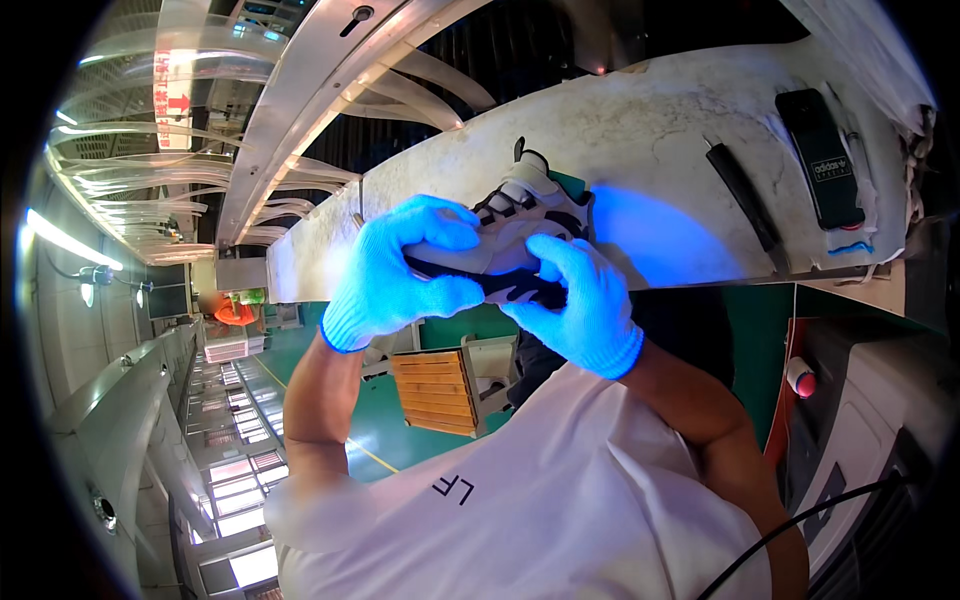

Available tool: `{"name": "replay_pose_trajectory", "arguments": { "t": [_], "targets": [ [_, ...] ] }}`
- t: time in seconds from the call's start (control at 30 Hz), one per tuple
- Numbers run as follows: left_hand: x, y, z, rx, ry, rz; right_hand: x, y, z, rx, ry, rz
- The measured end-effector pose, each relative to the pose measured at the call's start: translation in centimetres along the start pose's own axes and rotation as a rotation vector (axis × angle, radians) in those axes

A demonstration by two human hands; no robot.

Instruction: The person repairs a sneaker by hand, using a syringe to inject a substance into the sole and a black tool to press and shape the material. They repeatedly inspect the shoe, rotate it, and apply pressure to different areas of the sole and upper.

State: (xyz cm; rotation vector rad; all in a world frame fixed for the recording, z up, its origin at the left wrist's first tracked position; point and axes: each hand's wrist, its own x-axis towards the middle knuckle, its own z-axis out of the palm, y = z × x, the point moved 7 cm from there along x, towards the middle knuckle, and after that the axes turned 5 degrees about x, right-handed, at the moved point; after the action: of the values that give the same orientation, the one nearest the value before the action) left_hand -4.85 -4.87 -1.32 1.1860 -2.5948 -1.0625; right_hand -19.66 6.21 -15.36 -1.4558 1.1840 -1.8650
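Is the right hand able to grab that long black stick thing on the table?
Probably yes, once free: the right hand is holding the shoe with the left hand; bare table lies before the black tool.

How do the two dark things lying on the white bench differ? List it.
The black insole is broad and rounded and bears a printed mark; the black tool is narrow, stick-like and plain. The insole lies nearer the bench's right end, the tool closer to the shoe. Both lie flat, untouched by either hand.

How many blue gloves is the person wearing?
2. One glove is on the left hand, one on the right hand; both grip the grey, white and black shoe at the white workbench.
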Motion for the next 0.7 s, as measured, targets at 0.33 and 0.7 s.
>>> {"name": "replay_pose_trajectory", "arguments": {
  "t": [0.33,0.7],
  "targets": [
    [0.9,-1.7,-0.8,0.032,-0.014,0.081,1.5,1.2,1.0,0.078,-0.033,0.053],
    [2.1,-6.1,-1.6,-0.184,-0.237,-0.314,4.6,1.0,3.2,-0.030,-0.278,0.306]
  ]
}}
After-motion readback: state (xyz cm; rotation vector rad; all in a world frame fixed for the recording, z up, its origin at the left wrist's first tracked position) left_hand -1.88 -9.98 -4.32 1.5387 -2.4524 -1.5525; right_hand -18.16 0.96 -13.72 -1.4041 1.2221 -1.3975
